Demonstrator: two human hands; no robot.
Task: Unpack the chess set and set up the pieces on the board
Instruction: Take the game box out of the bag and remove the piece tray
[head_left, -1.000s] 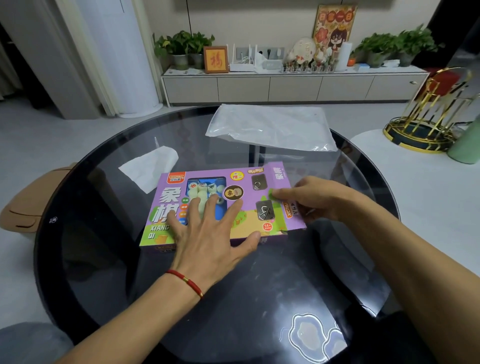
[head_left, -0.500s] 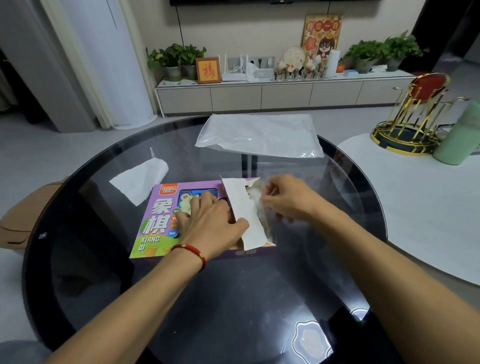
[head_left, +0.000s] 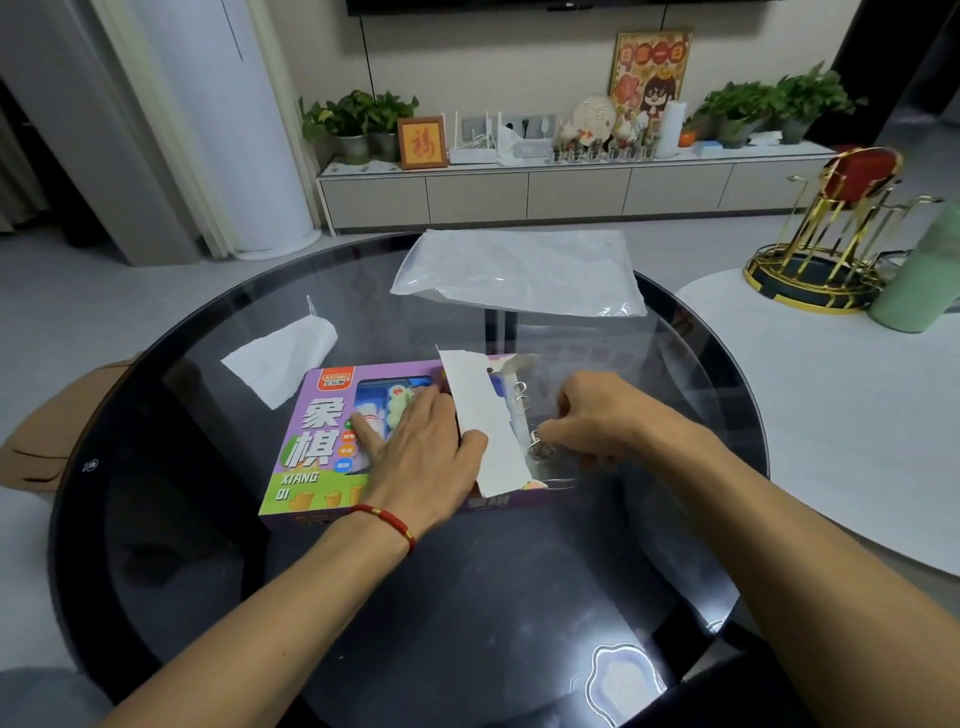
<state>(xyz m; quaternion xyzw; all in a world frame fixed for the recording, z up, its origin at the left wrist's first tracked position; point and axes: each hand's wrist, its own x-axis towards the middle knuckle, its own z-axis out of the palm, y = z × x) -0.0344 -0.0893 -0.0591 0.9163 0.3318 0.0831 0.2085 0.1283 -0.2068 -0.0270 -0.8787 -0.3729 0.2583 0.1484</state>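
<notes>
Chess set box: purple carton, laid flat on the round glass table, near its middle, in front of the person.
End flap: lifted at the right end, white inside shown, standing tilted between the two hands.
Step in hand: judged to be the opening of the right end so that the inner tray can be drawn out; no pieces or board are yet unpacked.
How it is best done: the carton should be pinned flat while the clear inner packaging is pulled straight out sideways, slowly, so that loose pieces are not spilled and the flap is not torn.
Left hand: laid palm down on the lid, fingers straight and spread over the window, thumb resting against the flap; nothing is gripped.
Right hand: fingers curled at the open end, apparently pinching the clear packaging beside small metal rings; the exact contact is hidden by the knuckles.
Elsewhere: a clear plastic bag lies at the far edge, a white tissue to the left.
</notes>
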